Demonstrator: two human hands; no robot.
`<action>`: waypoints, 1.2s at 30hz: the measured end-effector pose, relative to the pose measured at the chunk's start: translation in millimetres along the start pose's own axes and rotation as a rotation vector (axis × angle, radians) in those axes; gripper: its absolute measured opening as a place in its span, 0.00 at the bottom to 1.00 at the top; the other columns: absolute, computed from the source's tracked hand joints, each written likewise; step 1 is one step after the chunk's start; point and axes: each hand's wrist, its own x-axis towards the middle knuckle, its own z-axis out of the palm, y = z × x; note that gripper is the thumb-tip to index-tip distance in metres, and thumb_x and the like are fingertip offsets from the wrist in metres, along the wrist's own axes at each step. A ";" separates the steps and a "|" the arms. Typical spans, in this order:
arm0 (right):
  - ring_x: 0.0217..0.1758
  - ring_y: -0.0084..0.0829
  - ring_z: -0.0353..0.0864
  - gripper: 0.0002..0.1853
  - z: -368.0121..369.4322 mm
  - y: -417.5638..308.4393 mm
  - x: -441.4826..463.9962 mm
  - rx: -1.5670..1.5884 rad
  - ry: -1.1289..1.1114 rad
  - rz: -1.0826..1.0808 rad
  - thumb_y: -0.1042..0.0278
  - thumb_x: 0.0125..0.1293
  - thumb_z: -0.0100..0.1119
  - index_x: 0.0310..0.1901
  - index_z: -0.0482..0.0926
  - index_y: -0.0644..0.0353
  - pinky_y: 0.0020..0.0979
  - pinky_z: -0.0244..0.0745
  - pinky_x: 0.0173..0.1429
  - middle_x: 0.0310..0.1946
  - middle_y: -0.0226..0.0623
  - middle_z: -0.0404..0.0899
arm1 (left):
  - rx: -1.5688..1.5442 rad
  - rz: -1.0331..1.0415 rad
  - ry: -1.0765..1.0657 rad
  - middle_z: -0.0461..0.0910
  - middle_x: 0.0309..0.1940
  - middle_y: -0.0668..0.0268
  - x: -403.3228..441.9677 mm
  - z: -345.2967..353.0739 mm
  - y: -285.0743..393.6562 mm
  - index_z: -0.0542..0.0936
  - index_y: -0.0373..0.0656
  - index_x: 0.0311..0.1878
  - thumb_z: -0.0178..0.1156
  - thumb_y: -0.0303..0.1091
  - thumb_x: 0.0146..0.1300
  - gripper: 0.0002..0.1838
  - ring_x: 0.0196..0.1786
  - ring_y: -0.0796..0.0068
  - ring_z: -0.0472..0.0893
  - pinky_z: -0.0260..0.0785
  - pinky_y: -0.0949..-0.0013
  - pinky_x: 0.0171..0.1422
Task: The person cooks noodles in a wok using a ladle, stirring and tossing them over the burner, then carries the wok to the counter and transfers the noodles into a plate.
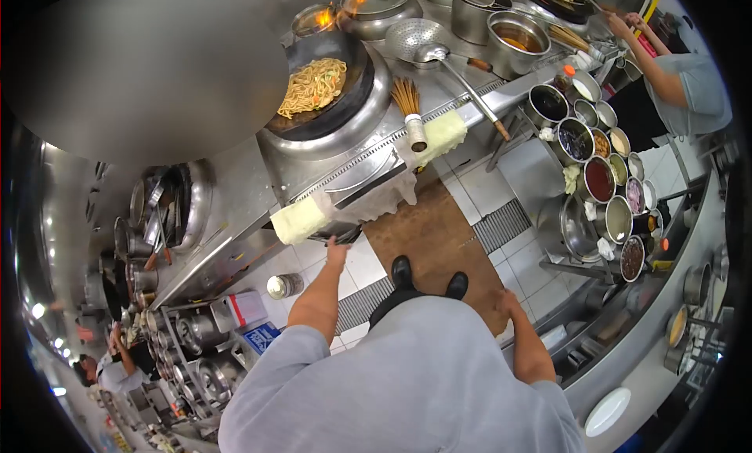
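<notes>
Grey shirt fabric (407,375) fills the foreground, worn by the person I'm watching at the range. Closest to the left hand (337,251) is a folded yellow towel (301,218) on the worktop's (235,190) front edge. That hand reaches just below it, beside something dark under the edge; from where I stand I can't tell whether its grip is spread or pinching anything. The right hand (505,302) hangs low at the person's side, fingers seemingly curled, but I can't make out whether they hold something.

Beyond the towel, stir-fried noodles (315,87) sit in a black wok (359,78) on its burner ring, neither hand on it. I'd worry about them scorching if the heat below is high and nobody tosses them. Flames (323,18) show behind the wok; a flare reaching the limp cloth (384,202) draped along the edge could set it alight.

Next to the wok lies a bamboo wok brush (408,108), its bound end near the edge, where a sleeve could knock it down. Farther right, a ladle (466,85) juts its wooden handle over the aisle; a passing hip might send it clattering.
</notes>
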 end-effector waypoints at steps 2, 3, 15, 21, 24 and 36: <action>0.63 0.52 0.69 0.35 5.4 -1.3 -3.5 0.028 -0.064 0.043 0.55 0.49 0.67 0.61 0.71 0.53 0.44 0.70 0.61 0.60 0.44 0.73 | -0.206 -0.089 -0.010 0.80 0.44 0.61 0.5 -5.4 40.5 0.68 0.43 0.65 0.71 0.35 0.51 0.37 0.50 0.67 0.77 0.66 0.68 0.52; 0.63 0.52 0.68 0.37 6.1 0.4 -3.5 0.062 -0.125 0.073 0.55 0.48 0.68 0.62 0.70 0.53 0.44 0.68 0.63 0.61 0.43 0.73 | -0.214 -0.095 -0.029 0.80 0.44 0.61 18.1 -1.6 47.8 0.68 0.43 0.65 0.71 0.35 0.51 0.37 0.50 0.67 0.77 0.66 0.68 0.52; 0.73 0.42 0.59 0.47 -203.4 -275.5 76.7 1.218 -0.320 0.472 0.40 0.58 0.64 0.73 0.55 0.56 0.46 0.66 0.68 0.70 0.49 0.60 | -0.510 -0.257 -0.883 0.70 0.64 0.53 -95.5 61.8 54.7 0.65 0.37 0.68 0.56 0.54 0.66 0.36 0.63 0.61 0.72 0.64 0.58 0.65; 0.48 0.37 0.83 0.22 -181.5 -377.9 150.6 1.513 -0.696 -0.332 0.51 0.69 0.53 0.58 0.73 0.55 0.36 0.79 0.35 0.50 0.35 0.81 | -0.260 0.037 -0.600 0.71 0.62 0.57 -104.2 41.9 39.2 0.61 0.45 0.69 0.45 0.62 0.70 0.35 0.56 0.57 0.77 0.69 0.47 0.58; 0.41 0.38 0.84 0.17 -233.8 -427.2 138.6 1.404 -0.342 0.050 0.54 0.69 0.51 0.48 0.80 0.57 0.38 0.76 0.29 0.40 0.40 0.84 | -0.513 -0.139 -0.648 0.74 0.58 0.56 -137.2 37.4 100.9 0.62 0.44 0.68 0.42 0.64 0.70 0.36 0.56 0.56 0.76 0.74 0.46 0.51; 0.60 0.51 0.71 0.25 -254.8 -289.1 -19.9 -0.136 0.334 0.033 0.72 0.61 0.51 0.62 0.72 0.50 0.43 0.72 0.60 0.64 0.52 0.61 | -0.360 -0.155 -0.876 0.73 0.59 0.55 -18.2 92.8 45.5 0.66 0.38 0.65 0.52 0.45 0.69 0.27 0.59 0.56 0.75 0.70 0.52 0.61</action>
